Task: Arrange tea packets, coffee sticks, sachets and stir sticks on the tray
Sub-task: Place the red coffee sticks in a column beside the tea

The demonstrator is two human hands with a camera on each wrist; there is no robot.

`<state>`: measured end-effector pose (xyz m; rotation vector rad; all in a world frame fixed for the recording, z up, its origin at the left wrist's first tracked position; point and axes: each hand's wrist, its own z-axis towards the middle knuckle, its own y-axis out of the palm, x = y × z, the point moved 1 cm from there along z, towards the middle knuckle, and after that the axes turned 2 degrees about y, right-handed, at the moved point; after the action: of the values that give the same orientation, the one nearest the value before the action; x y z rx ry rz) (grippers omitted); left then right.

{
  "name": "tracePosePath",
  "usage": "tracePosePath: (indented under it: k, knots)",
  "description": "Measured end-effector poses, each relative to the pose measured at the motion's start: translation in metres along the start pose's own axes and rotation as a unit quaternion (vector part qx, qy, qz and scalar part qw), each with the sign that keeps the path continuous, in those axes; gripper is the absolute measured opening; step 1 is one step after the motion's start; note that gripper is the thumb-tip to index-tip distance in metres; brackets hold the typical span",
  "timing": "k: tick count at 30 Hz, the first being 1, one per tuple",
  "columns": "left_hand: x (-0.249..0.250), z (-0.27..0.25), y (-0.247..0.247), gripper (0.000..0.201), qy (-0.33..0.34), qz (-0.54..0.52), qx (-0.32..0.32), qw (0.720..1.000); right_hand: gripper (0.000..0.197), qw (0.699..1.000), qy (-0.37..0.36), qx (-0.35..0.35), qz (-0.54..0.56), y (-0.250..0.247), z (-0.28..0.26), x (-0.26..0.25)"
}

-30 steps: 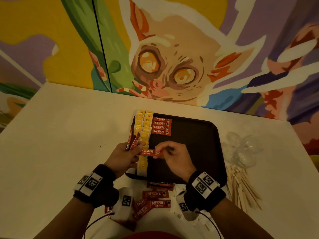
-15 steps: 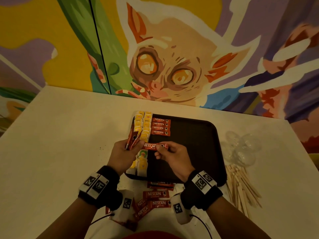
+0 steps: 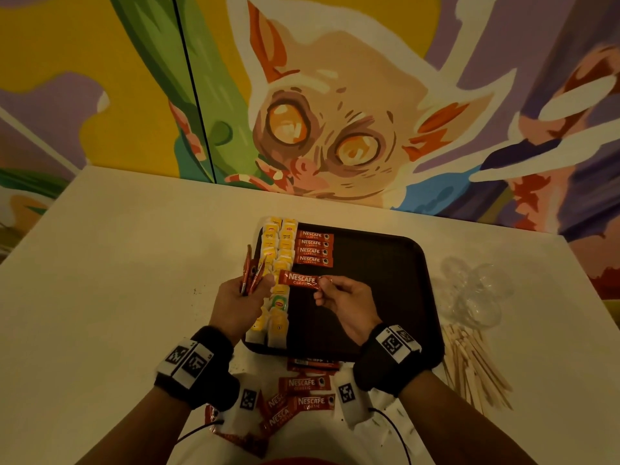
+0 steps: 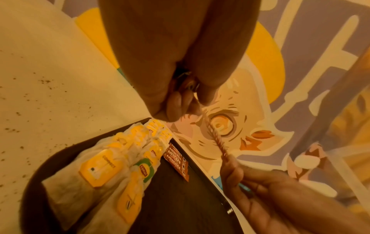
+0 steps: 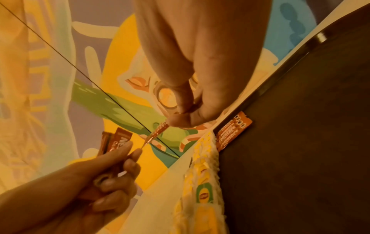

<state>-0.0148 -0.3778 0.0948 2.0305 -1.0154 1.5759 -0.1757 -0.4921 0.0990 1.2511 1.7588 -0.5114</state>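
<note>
A black tray (image 3: 375, 297) lies in the middle of the table. Two columns of yellow tea packets (image 3: 278, 250) fill its left edge, and a row of red Nescafe sticks (image 3: 313, 248) lies beside them at the far end. My right hand (image 3: 322, 286) pinches the right end of one more Nescafe stick (image 3: 298, 279), held flat just above the tea packets. My left hand (image 3: 265, 283) touches its left end and also grips a few upright sticks (image 3: 248, 273). The wrist views show the stick (image 5: 156, 134) spanning both hands' fingertips.
Loose Nescafe sticks (image 3: 308, 384) lie on the table between my wrists, below the tray's near rim. A heap of wooden stir sticks (image 3: 469, 364) and clear plastic items (image 3: 476, 290) sit right of the tray. A painted wall stands behind the table.
The stick held between both hands has moved a little farther up the tray toward the row of sticks. My right hand's pinch now sits at the stick's right end.
</note>
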Motion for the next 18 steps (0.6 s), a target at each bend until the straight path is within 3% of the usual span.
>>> tracePosePath:
  k: [9, 18]
  knots:
    - [-0.011, 0.001, -0.005, 0.030, -0.061, -0.032, -0.021, 0.997, 0.014, 0.982, 0.042, 0.157, -0.096, -0.019, 0.061, 0.009]
    - [-0.019, 0.002, -0.011, 0.031, -0.070, -0.021, -0.025, 0.997, 0.020, 0.969, 0.084, 0.168, -0.159, -0.012, 0.093, 0.013]
